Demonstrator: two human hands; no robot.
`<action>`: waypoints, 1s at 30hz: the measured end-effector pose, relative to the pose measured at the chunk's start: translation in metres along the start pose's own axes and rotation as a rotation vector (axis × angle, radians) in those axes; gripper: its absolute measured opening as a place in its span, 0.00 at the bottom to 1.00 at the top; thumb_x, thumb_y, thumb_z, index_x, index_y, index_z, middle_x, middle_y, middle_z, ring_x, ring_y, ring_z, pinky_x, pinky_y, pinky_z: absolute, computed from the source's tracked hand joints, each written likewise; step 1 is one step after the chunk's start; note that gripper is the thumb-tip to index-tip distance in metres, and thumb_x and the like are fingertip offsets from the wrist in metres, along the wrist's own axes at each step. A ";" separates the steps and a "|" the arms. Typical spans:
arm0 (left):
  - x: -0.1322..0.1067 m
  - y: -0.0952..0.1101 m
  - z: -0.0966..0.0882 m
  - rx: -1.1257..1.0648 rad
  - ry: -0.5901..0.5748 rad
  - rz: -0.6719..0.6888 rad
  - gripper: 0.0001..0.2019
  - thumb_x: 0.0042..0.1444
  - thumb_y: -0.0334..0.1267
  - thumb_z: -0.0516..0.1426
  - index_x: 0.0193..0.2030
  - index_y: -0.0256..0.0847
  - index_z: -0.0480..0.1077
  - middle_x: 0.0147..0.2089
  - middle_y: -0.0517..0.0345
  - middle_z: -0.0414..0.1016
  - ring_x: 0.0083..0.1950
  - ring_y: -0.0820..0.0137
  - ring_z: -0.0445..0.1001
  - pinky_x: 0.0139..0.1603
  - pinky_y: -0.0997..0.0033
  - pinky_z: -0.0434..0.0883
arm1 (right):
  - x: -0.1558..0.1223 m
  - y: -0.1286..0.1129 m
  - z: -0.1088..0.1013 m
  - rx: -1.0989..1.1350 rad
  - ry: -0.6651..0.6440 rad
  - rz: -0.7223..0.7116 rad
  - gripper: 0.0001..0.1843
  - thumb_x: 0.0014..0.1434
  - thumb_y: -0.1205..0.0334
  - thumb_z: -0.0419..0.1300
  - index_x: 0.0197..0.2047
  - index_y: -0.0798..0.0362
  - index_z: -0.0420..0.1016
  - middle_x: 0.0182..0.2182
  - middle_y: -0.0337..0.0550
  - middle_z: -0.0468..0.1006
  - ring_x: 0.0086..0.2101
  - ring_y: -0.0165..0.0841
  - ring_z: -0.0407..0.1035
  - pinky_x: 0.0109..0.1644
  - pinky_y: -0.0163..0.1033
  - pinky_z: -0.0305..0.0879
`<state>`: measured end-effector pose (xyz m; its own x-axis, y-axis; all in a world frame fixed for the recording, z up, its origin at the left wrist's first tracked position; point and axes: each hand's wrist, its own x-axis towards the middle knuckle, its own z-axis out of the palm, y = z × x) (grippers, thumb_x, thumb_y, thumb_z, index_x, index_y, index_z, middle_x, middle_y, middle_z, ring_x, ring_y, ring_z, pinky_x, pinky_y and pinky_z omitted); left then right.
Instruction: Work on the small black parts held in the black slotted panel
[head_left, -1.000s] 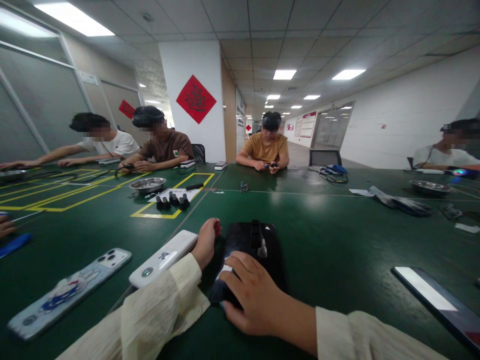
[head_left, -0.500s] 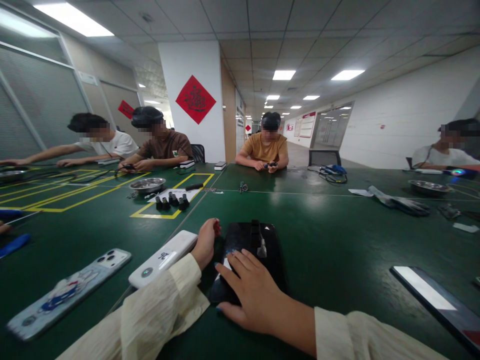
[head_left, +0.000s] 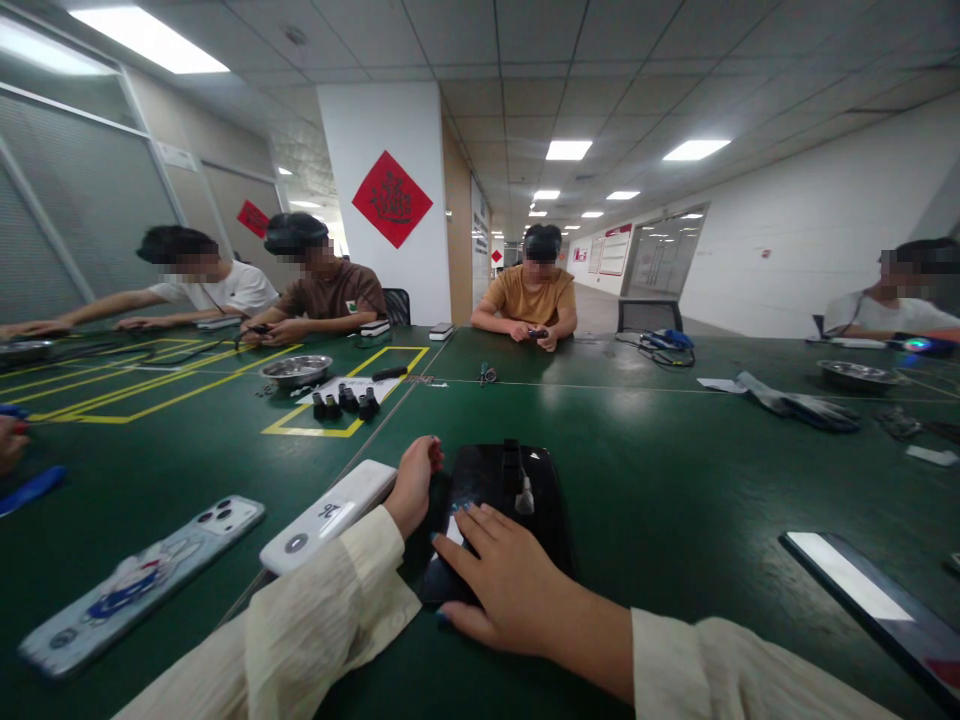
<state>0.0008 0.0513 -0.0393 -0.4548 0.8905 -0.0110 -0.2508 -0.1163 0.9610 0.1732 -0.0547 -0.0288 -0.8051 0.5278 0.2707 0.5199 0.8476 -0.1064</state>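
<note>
My right hand (head_left: 510,580) lies flat with fingers spread on a flat, glossy black case (head_left: 544,515) with rounded corners. A short black strap and a small light-coloured plug or tab (head_left: 525,495) show on the case's top. Left of the case, my left hand (head_left: 415,485) rests on its side on the table, its fingers loosely curled inward with nothing visible in them; part of them is hidden. Beside that wrist lies a white power bank (head_left: 326,520) marked 26. Further left is a phone in a pale blue cartoon case (head_left: 142,590).
A dark phone (head_left: 862,600) lies at the right. Several black cylindrical parts (head_left: 346,398) and a metal bowl (head_left: 296,370) stand ahead on the green table (head_left: 660,480). Gloves (head_left: 795,402) and another bowl (head_left: 859,376) are at the far right. Co-workers sit around the table.
My hands and the black case stay practically still. At the far left edge, a co-worker's hand and blue-handled tool shift; the person opposite moves their hands slightly.
</note>
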 end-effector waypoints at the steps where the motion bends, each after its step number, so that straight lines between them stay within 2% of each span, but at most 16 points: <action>1: 0.000 0.000 0.000 0.000 0.000 0.002 0.08 0.36 0.40 0.53 0.22 0.38 0.64 0.20 0.64 0.64 0.24 0.75 0.63 0.26 0.75 0.60 | 0.000 0.001 0.000 -0.006 -0.010 -0.003 0.34 0.60 0.43 0.44 0.63 0.55 0.54 0.60 0.61 0.56 0.59 0.49 0.51 0.60 0.52 0.49; 6: 0.000 0.000 -0.001 0.000 -0.006 0.007 0.07 0.36 0.40 0.53 0.22 0.38 0.64 0.20 0.64 0.64 0.24 0.74 0.64 0.26 0.74 0.61 | -0.001 0.005 -0.002 -0.012 -0.054 -0.023 0.33 0.61 0.44 0.42 0.63 0.57 0.54 0.61 0.61 0.54 0.60 0.48 0.49 0.62 0.51 0.46; 14: 0.001 -0.001 -0.001 0.014 -0.017 0.013 0.09 0.36 0.42 0.53 0.22 0.38 0.64 0.20 0.64 0.64 0.24 0.75 0.63 0.27 0.74 0.60 | -0.004 0.007 -0.022 0.004 -0.125 -0.057 0.28 0.62 0.48 0.43 0.63 0.49 0.53 0.62 0.58 0.53 0.61 0.49 0.46 0.61 0.55 0.44; 21: -0.002 0.000 0.000 0.029 -0.023 0.025 0.09 0.37 0.42 0.53 0.22 0.38 0.64 0.20 0.63 0.64 0.24 0.74 0.63 0.27 0.73 0.61 | -0.006 0.004 -0.014 0.000 -0.161 0.000 0.26 0.62 0.59 0.45 0.64 0.41 0.50 0.65 0.54 0.44 0.62 0.53 0.40 0.61 0.61 0.37; 26: -0.002 -0.001 -0.001 0.033 -0.022 0.028 0.09 0.37 0.42 0.53 0.22 0.38 0.64 0.20 0.63 0.64 0.23 0.74 0.63 0.27 0.74 0.61 | 0.000 -0.003 -0.009 0.059 -0.095 0.121 0.32 0.60 0.43 0.43 0.64 0.46 0.50 0.65 0.59 0.42 0.62 0.56 0.33 0.60 0.63 0.32; 30: -0.002 0.000 -0.001 0.034 -0.019 0.023 0.08 0.37 0.42 0.53 0.22 0.38 0.64 0.20 0.63 0.64 0.24 0.74 0.64 0.27 0.74 0.61 | 0.010 -0.005 -0.006 0.067 -0.079 0.203 0.35 0.58 0.38 0.41 0.63 0.48 0.55 0.64 0.59 0.44 0.62 0.55 0.34 0.60 0.63 0.30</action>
<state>0.0010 0.0492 -0.0396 -0.4440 0.8959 0.0158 -0.2115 -0.1219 0.9697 0.1648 -0.0540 -0.0196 -0.7068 0.6886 0.1618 0.6559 0.7237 -0.2148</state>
